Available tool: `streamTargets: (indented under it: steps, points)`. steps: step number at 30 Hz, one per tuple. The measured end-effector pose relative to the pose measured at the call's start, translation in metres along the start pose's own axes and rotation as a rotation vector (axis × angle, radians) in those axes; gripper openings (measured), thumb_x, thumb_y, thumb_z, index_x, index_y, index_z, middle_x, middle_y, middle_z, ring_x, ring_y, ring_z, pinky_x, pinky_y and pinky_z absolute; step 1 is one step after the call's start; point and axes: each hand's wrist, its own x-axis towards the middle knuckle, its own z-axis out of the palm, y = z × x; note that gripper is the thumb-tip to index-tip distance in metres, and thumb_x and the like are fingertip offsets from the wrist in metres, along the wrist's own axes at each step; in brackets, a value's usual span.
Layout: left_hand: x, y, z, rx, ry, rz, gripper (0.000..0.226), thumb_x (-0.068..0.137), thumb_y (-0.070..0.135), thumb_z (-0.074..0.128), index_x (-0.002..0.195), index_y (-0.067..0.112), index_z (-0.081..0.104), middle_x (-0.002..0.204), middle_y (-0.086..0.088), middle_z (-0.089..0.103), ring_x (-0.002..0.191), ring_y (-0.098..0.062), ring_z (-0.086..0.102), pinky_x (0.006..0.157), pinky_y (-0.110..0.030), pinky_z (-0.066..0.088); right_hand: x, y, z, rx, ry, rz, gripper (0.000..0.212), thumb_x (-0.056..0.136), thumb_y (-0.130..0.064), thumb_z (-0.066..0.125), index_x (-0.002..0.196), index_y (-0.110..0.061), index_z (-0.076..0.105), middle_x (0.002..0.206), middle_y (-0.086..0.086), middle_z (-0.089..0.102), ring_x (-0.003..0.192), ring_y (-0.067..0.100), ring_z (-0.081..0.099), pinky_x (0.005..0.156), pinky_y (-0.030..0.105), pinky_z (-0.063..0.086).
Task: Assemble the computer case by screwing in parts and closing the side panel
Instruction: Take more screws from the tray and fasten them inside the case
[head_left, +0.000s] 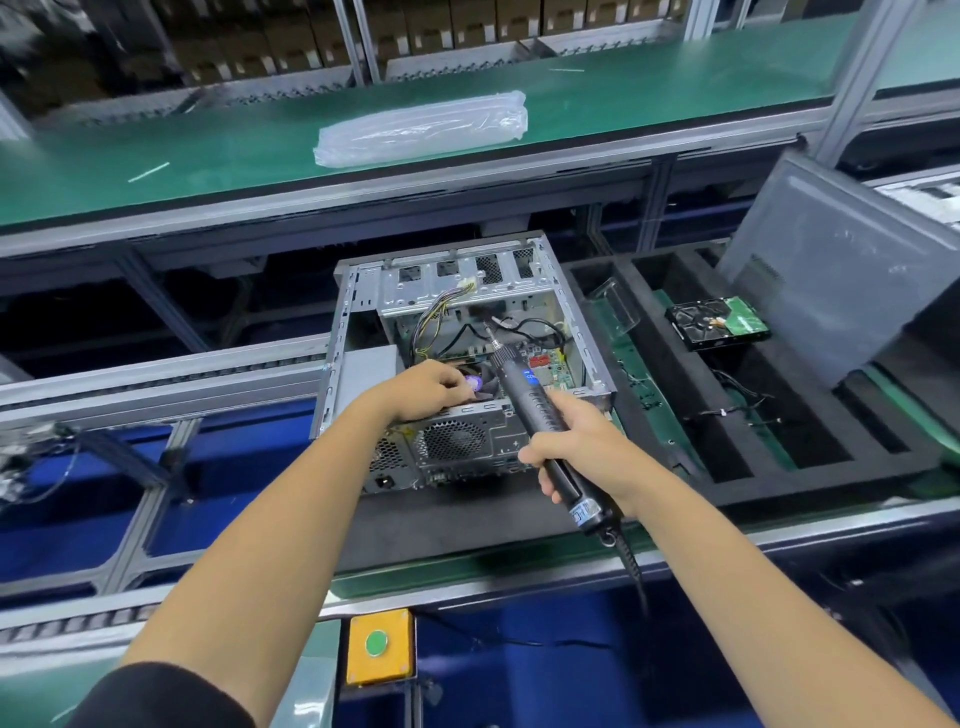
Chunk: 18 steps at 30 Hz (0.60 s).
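- The computer case (467, 364) lies open side up on a dark mat in the middle of the worktop (467, 566), its rear fan grille facing the near edge, with wires and a circuit board visible inside.
- The right hand (576, 447) is wrapped around the handle of a black electric screwdriver (535, 405), whose bit slants away into the far part of the case interior.
- The left hand (431, 387) rests on the near rim of the case with fingers curled inward beside a small purple part; whether it pinches anything is hard to tell.
- A grey side panel (841, 270) leans tilted at the right, well apart from the case.
- A hard drive (717, 322) lies in a black foam tray (649, 364) between the case and the panel.
- A clear plastic bag (421, 130) lies on the far green shelf (208, 145).
- A yellow box with a green button (379, 644) sits below the near edge.
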Motion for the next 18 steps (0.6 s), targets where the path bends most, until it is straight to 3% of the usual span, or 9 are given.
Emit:
streamTargets:
  steps: [3,5,8,10,13,18]
  points:
    - [-0.004,0.002,0.003,-0.016,0.047,-0.001,0.022,0.093,0.020,0.057,0.075,0.018,0.068,0.069,0.014,0.060,0.064,-0.004,0.052,0.067,-0.025,0.040,-0.007,0.005,0.008,0.013,-0.007,-0.015,0.042,0.083,0.001,0.065,0.107,-0.031,0.053,0.070,0.007,0.056,0.050,0.024,0.053,0.048,0.033,0.046]
    - [-0.006,0.002,0.003,-0.044,0.045,-0.024,0.029,0.095,0.023,0.055,0.067,0.021,0.064,0.065,0.007,0.058,0.062,-0.013,0.048,0.067,-0.026,0.040,-0.014,0.008,0.012,0.002,-0.012,-0.003,0.042,0.083,0.001,0.066,0.116,-0.022,0.052,0.072,0.008,0.055,0.050,0.024,0.053,0.048,0.032,0.047]
    - [-0.012,0.005,0.004,-0.110,-0.023,-0.042,0.049,0.096,0.039,0.048,0.054,0.017,0.037,0.057,0.000,0.032,0.055,-0.017,0.027,0.061,-0.027,0.032,-0.027,0.015,0.016,-0.015,-0.025,0.008,0.050,0.084,0.000,0.066,0.126,-0.020,0.048,0.077,0.012,0.055,0.052,0.024,0.054,0.049,0.033,0.047]
    - [-0.015,0.008,0.005,-0.105,-0.030,-0.052,0.051,0.097,0.038,0.047,0.054,0.018,0.028,0.060,-0.004,0.025,0.058,-0.018,0.023,0.061,-0.026,0.031,-0.036,0.020,0.018,-0.017,-0.041,0.010,0.048,0.084,0.000,0.066,0.121,-0.025,0.050,0.080,0.014,0.054,0.051,0.024,0.053,0.050,0.033,0.047]
    - [-0.015,0.006,0.008,-0.106,0.006,-0.081,0.043,0.097,0.032,0.049,0.061,0.010,0.037,0.070,-0.010,0.030,0.065,-0.019,0.028,0.064,-0.025,0.032,-0.045,0.030,0.020,-0.019,-0.054,0.035,0.047,0.084,-0.001,0.066,0.124,-0.016,0.049,0.080,0.012,0.051,0.051,0.024,0.052,0.048,0.032,0.047]
    - [-0.017,0.008,0.014,-0.121,0.074,-0.108,0.027,0.086,0.015,0.052,0.061,0.012,0.044,0.064,-0.005,0.041,0.056,-0.013,0.038,0.069,-0.027,0.034,-0.059,0.041,0.026,-0.032,-0.053,0.055,0.046,0.083,-0.003,0.067,0.122,-0.019,0.049,0.084,0.013,0.052,0.051,0.023,0.053,0.048,0.032,0.046]
